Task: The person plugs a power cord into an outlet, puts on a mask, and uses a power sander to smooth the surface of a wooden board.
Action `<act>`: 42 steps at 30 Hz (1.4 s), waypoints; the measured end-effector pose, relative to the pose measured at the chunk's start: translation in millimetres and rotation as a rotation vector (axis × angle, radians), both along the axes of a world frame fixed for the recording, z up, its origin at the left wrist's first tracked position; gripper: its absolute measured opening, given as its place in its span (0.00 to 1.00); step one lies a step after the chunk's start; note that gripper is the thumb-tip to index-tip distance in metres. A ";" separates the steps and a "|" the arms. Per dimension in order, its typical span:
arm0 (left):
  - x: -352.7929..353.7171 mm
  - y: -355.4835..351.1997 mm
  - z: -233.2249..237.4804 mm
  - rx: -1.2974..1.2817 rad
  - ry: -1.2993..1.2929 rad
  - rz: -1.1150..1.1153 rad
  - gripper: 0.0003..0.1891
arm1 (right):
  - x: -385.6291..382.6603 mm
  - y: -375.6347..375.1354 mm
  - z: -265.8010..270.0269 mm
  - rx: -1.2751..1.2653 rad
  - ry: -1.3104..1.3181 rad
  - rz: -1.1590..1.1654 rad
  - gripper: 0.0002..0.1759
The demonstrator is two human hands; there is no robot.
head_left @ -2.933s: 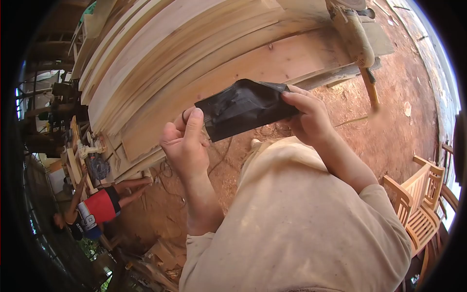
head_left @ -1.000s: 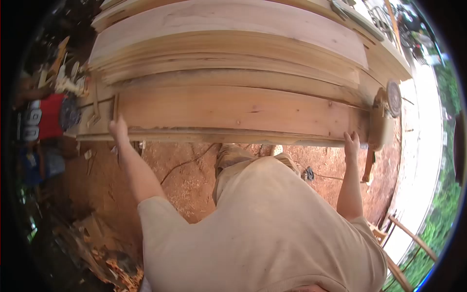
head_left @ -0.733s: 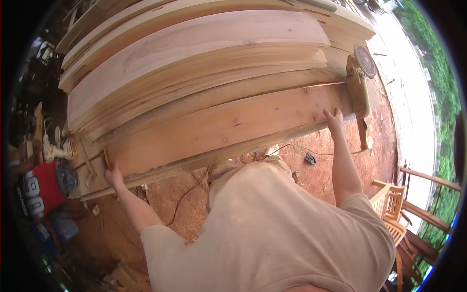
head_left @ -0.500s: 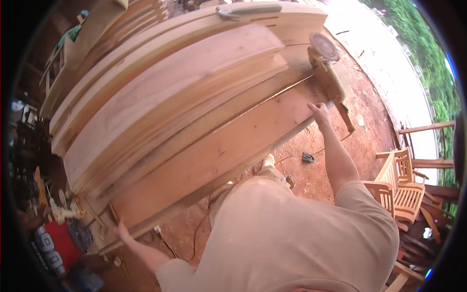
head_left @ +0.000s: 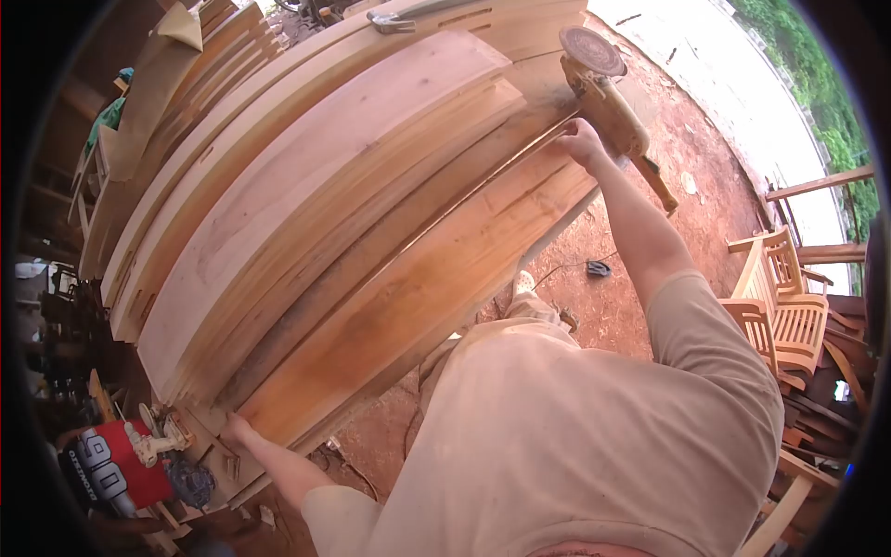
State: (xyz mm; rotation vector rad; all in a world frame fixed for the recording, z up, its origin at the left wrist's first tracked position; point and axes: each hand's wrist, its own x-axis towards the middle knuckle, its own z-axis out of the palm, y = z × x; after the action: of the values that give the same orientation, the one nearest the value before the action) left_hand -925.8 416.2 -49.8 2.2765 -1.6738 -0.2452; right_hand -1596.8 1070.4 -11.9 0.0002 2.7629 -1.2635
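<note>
A long orange-brown wooden board (head_left: 390,306) lies across the workbench in front of me. My left hand (head_left: 238,431) is at its left end, fingers closed round the corner. At the far right end, my right hand (head_left: 581,144) grips the board's back corner with bent fingers. Just beyond my right hand is an angle grinder (head_left: 608,107) with a round sanding disc facing up. Behind the board, a stack of planks topped by a pale pinkish plank (head_left: 325,130) runs parallel to it.
A hammer (head_left: 394,20) rests on the rear planks. At the lower left are a drill (head_left: 158,444) and a red and black box (head_left: 116,464). A wooden chair (head_left: 784,311) stands at the right, and a dark object (head_left: 599,268) lies on the dirt floor.
The board has turned to show a more orange, streaked face. My right hand has moved from its front edge to its back corner. The whole view has shifted slightly.
</note>
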 end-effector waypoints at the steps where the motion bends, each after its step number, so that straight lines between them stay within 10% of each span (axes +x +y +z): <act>1: 5.1 -7.1 -19.2 0.002 -0.017 -0.002 0.28 | 5.2 -4.6 -3.2 0.031 0.003 0.049 0.31; 5: 23.7 -39.7 -133.6 -0.124 -0.279 -0.221 0.30 | 43.9 -8.4 -33.6 0.370 0.261 0.333 0.41; 10: -93.4 157.7 -54.4 -0.069 -0.257 -0.439 0.33 | 93.9 58.8 -28.1 0.240 0.407 0.053 0.43; 16: -252.1 388.0 -18.5 -0.100 -0.171 -1.079 0.33 | 39.6 212.8 6.9 0.772 0.576 -0.259 0.41; 18: -290.5 416.1 -19.1 -0.052 -0.177 -1.131 0.31 | 13.5 241.1 18.0 0.378 -0.270 -0.080 0.38; 25: -329.7 406.1 -37.2 -0.312 -0.154 -0.953 0.30 | -4.6 250.1 12.6 -0.243 -0.792 0.093 0.27; 28: -329.9 407.7 -27.3 -0.313 -0.197 -0.952 0.28 | 10.7 245.2 -0.4 -0.124 -0.710 0.143 0.24; 30: -355.7 411.2 -4.9 -0.024 0.390 -0.921 0.23 | 30.8 237.3 0.1 -0.048 -0.580 0.121 0.23; 37: -519.5 553.7 157.4 -0.477 0.936 -1.696 0.10 | 68.4 282.0 -105.3 0.293 -0.050 0.179 0.20; 42: -617.0 626.0 201.9 -0.022 1.046 -1.643 0.30 | 85.2 283.5 -87.8 0.440 0.008 0.107 0.18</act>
State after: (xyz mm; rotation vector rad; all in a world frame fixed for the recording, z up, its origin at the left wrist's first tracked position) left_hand -1542.8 1042.2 152.1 -0.0009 -2.1707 -1.3350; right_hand -1511.6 1354.0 -99.8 -0.1157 2.9378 -0.6136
